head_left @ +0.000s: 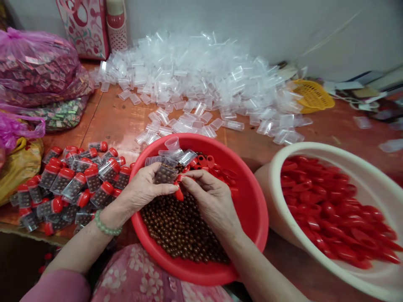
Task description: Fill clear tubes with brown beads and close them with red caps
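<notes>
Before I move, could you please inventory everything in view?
Basin: one, red, front centre
Balls: many, brown, in basin
Red pieces: many, red, tub and basin
Tub: one, white, right
Clear cups: many, colourless, mostly behind
Capped jars: dozens, clear and red, left
Plastic bags: several, pink, left
Sack: one, yellow, left
Basket: one, yellow, back right
Carrier bag: one, pink-white, back left
Flask: one, red-white, back left
Table: one, reddish, underneath
Wall: one, grey, back
Clutter: several, mixed, back right
Flowered clothing: one, pink, lap
Bracelet: one, green, left wrist
Left hand: one, over basin, holding filled cup
Right hand: one, over basin, pinching red piece
</notes>
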A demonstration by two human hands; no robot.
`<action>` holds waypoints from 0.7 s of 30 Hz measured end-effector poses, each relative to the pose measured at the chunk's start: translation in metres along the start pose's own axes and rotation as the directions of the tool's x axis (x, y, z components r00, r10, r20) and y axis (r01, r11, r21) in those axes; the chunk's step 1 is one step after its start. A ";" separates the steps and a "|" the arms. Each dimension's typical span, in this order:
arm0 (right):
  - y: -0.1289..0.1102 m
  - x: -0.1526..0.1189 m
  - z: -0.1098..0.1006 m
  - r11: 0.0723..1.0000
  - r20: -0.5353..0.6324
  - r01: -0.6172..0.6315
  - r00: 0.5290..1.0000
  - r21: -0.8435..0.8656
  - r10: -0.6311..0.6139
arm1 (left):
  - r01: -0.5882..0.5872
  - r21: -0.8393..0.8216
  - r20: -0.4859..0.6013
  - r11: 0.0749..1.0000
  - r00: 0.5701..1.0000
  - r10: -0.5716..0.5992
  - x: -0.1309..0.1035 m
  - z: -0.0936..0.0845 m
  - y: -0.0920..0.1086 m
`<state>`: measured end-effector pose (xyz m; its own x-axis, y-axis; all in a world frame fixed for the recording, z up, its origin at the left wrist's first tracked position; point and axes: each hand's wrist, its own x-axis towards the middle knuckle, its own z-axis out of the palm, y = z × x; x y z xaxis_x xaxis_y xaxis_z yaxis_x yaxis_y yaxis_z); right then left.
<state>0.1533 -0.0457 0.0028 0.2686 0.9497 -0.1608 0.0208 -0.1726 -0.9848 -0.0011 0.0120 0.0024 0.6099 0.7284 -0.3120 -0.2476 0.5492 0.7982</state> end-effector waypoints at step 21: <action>-0.002 -0.012 -0.004 0.804 0.262 0.363 0.928 -0.470 -0.266 | 0.005 0.050 -0.040 0.999 0.999 -0.003 0.002 -0.002 -0.004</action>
<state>0.1536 -0.0574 0.0073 -0.0082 0.9954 0.0957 0.5670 0.0835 -0.8195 -0.0003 0.0123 -0.0025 0.5804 0.7424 -0.3345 -0.2064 0.5315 0.8215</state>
